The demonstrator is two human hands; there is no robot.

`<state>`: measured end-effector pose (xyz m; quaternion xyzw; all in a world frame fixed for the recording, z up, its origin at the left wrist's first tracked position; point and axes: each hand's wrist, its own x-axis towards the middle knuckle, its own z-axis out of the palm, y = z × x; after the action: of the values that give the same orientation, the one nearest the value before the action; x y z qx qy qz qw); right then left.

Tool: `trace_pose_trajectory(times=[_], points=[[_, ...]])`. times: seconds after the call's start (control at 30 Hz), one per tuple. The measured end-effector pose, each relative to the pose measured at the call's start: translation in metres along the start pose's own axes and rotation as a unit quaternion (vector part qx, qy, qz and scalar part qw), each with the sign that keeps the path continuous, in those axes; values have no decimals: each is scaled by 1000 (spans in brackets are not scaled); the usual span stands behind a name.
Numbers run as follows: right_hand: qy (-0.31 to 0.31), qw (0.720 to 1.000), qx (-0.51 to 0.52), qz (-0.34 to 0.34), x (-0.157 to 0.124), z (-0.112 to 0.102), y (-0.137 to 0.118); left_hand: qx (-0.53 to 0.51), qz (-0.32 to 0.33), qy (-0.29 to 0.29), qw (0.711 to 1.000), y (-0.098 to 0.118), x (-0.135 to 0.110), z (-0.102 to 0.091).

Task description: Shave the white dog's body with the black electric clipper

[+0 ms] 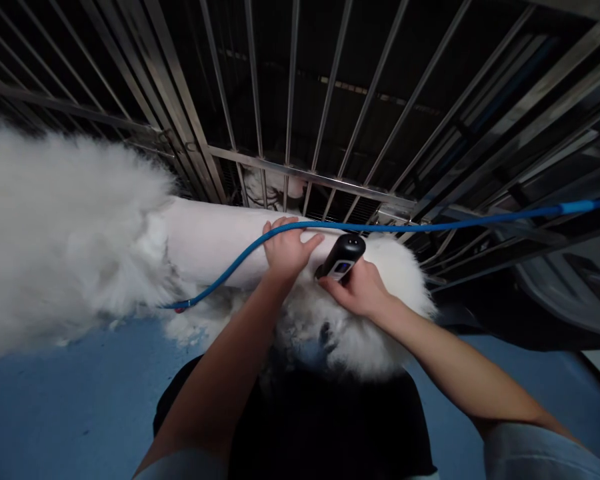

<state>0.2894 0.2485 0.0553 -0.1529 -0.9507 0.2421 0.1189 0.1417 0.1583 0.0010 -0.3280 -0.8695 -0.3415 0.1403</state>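
Our sleeves closest, we rest a spread left hand on the shaved body of a white dog while our right hand, wrapped around black clippers, holds them against its fur.

We see smooth black plastic with a slight sheen on the clipper, fluffy white fur and a smooth, matt shorn back. Around them we find glossy metal on the cage, smooth-looking cord in the leash.
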Motion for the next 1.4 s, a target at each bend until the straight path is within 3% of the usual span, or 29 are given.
trace_pose_trajectory(times=[0.07,0.2,0.4,0.6,0.73,0.9,1.07,1.23,1.4], points=[[5,1000,11,-1,-1,-1,0,0,0,10,1000,0,0,1],[74,997,7,12,2,0,2,-5,6,19,1000,-1,0,2],[-16,996,-40,-82,-8,4,0,1,7,13,1000,-1,-1,2],[36,998,-37,-25,-1,-1,2,-7,5,4,1000,1,-2,-1],[2,998,-36,-45,1,1,2,0,1,1,1000,1,-2,-1],[92,996,-16,-13,5,0,6,-11,5,8,1000,1,-1,-1],[-32,997,-24,-70,3,-6,7,-12,4,9,1000,2,-1,-1],[62,997,-39,-14,4,-4,6,-18,7,15,1000,1,0,1],[6,999,-19,-31,-6,3,6,-10,7,24,1000,-1,-1,4]])
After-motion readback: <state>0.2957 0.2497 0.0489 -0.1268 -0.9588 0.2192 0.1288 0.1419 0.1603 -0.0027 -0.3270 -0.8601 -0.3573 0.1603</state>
